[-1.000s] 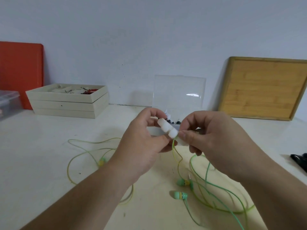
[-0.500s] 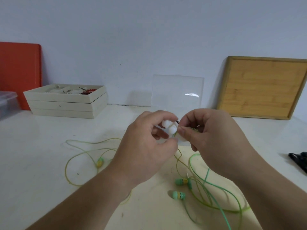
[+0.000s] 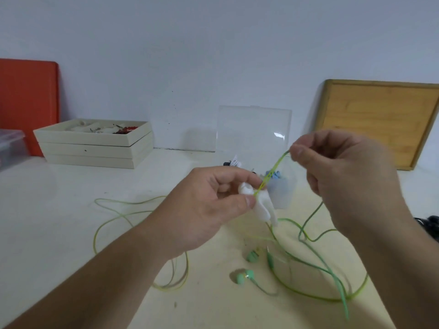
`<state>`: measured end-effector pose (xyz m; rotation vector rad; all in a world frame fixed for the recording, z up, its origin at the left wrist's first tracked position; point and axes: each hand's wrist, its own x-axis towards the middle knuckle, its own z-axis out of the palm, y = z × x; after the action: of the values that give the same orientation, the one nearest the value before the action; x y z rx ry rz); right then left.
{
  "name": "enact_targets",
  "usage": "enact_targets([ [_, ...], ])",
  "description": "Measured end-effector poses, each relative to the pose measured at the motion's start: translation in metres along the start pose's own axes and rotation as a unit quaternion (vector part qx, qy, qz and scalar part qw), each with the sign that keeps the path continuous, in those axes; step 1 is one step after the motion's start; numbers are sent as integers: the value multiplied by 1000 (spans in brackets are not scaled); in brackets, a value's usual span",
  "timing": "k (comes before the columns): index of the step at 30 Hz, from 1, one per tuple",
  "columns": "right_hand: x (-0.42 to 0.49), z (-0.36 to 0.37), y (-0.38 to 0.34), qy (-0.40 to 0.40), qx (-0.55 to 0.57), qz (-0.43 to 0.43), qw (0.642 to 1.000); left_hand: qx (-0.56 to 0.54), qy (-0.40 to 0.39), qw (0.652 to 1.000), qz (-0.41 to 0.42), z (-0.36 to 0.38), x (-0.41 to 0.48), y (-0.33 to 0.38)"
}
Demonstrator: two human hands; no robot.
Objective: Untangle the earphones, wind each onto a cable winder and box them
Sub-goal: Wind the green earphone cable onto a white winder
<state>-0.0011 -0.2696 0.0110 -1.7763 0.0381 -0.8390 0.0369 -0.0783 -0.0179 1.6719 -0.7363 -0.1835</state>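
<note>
Table (image 3: 59,222): loose green loops everywhere, little wound yet. Clear box (image 3: 254,129) open, just behind hands. Left hand (image 3: 209,210) pinches white cable winder (image 3: 263,207); right hand (image 3: 344,176) pinches green cable (image 3: 273,173), pulled taut up from winder. Tip imo: steady tension, turns side by side, no yanking. Mint earbuds (image 3: 244,278) lie near front.

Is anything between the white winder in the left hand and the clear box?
Nothing solid. The winder in the left hand sits just before the open clear box; only the green cable, pinched by the right hand, runs across in front.
</note>
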Motion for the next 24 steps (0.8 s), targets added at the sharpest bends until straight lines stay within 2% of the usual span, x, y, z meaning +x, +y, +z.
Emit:
enact_targets([
  [3,9,-11,4,83,27,15,996,-34,11,999,-2,-4,1,3],
  [8,17,-21,8,169,56,64,982,-40,15,999,-15,-10,0,5],
  [18,38,-62,37,343,119,203,909,-4,-29,998,-48,-21,-1,4],
  [21,44,-78,52,363,105,211,901,-1,-35,998,-56,-23,-1,4],
  [24,46,-83,58,367,94,226,898,-43,-30,996,-71,-21,-2,6],
])
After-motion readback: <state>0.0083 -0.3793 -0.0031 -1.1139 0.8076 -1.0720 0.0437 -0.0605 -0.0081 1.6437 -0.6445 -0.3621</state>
